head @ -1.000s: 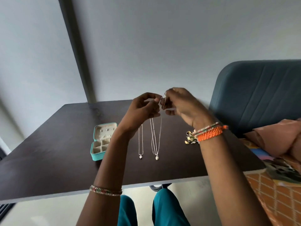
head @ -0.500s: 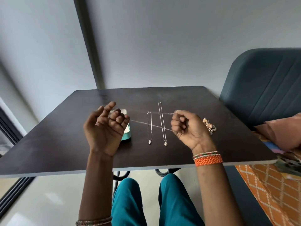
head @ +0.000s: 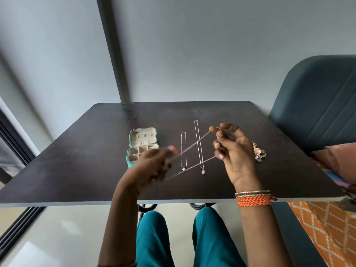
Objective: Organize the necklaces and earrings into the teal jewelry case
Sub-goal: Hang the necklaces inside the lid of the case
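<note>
The teal jewelry case (head: 143,144) lies open on the dark table (head: 77,170), left of centre, its beige compartments showing. Two thin silver necklaces lie straight on the table: a short one (head: 183,151) and a longer one (head: 199,145), each with a small pendant at the near end. A third thin chain (head: 196,145) is stretched taut above them between my hands. My left hand (head: 152,168), blurred, grips its left end just in front of the case. My right hand (head: 231,149) pinches its right end. A pile of earrings (head: 259,153) lies behind my right hand.
A blue-grey padded chair (head: 317,105) stands at the table's right side, with patterned cloth (head: 327,228) below it. A grey wall with a dark vertical strip rises behind the table. My teal-clad knees (head: 192,237) sit under the near edge.
My left hand has dropped lower and moved right, in front of the case, and the stretched chain now runs slanted. My right hand has lifted and its fingers have spread. The view shifted.
</note>
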`<state>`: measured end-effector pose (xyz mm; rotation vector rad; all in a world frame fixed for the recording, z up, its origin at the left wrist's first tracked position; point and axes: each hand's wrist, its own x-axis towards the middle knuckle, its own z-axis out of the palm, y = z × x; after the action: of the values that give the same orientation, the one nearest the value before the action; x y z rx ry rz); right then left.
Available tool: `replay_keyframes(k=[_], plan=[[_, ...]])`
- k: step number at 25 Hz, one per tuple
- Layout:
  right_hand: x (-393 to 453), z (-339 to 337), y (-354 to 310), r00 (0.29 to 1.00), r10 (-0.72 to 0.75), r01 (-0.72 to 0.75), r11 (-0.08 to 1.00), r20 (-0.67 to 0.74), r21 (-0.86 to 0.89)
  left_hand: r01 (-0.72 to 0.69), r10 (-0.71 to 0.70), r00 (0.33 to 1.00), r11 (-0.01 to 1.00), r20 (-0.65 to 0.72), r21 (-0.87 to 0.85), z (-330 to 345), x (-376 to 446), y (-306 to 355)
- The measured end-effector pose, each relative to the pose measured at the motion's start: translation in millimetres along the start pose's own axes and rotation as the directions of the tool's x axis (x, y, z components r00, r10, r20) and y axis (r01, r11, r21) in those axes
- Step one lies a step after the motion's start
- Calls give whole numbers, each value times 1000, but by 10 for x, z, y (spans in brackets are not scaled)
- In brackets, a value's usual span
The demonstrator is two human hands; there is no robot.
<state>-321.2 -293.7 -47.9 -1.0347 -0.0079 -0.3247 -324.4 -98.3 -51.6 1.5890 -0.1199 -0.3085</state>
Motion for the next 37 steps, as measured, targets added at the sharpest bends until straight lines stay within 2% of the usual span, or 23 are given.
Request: replay_keyframes(k=[1,2,3,4,5,7,10,11,12,14,15,16,18,20,22,23,24,25,26,27,30,33,37], plan=[[-4,-6,54,992,-127,123,969,-5,-214,-40,8,985,983,171,182,60,-48,-13],[-3,-17,116,963,-270,241,853,5,-463,-143,70,952,963,298,229,119,-85,-19],[0,-25,178,919,-392,322,681,44,-657,-242,178,931,955,317,172,159,-97,4],[1,-36,225,878,-472,357,538,78,-764,-309,287,930,948,228,70,172,-85,46],[-3,-44,239,859,-501,374,473,105,-798,-350,352,932,936,84,-35,158,-50,86],[-9,-49,236,875,-448,398,451,183,-799,-398,378,917,887,-126,-233,110,13,148],[-16,14,214,894,-299,431,370,334,-823,-422,308,905,738,-293,-527,67,72,150],[-2,35,212,910,-261,411,447,323,-795,-409,265,911,678,-316,-611,58,79,152],[3,60,186,940,-207,340,621,271,-706,-391,224,919,604,-323,-694,42,88,141],[26,76,97,988,-20,61,963,153,-264,-365,163,931,427,-327,-827,4,116,97],[29,58,48,985,71,-75,997,159,18,-360,140,933,370,-332,-856,-9,126,78],[34,28,-1,974,119,-165,957,192,239,-355,124,935,343,-332,-870,-5,141,61],[42,-11,-69,964,123,-222,858,234,463,-324,115,946,333,-303,-885,61,163,57],[65,-6,-79,965,143,-243,804,220,543,-280,125,959,304,-254,-910,144,163,75],[89,23,-30,975,187,-220,891,121,397,-257,144,963,259,-226,-931,179,164,68],[104,23,4,990,137,-143,977,44,159,-257,158,962,260,-222,-931,187,158,68],[109,13,31,1000,5,1,980,27,-201,-264,176,960,295,-220,-918,193,157,78],[119,33,49,987,-118,159,833,111,-531,-273,190,958,368,-215,-889,203,155,101],[98,107,32,954,-140,291,645,265,-706,-278,195,958,473,-208,-836,224,155,129],[66,211,-12,915,-63,371,523,399,-767,-277,197,960,591,-197,-758,257,149,164],[-34,484,-224,783,184,426,536,593,-729,-201,183,979,836,-86,-510,348,91,215],[13,552,-402,752,179,471,528,634,-707,-123,162,986,868,41,-480,369,25,234],[92,484,-420,825,57,474,473,563,-743,-87,142,987,863,74,-498,317,-23,238]])
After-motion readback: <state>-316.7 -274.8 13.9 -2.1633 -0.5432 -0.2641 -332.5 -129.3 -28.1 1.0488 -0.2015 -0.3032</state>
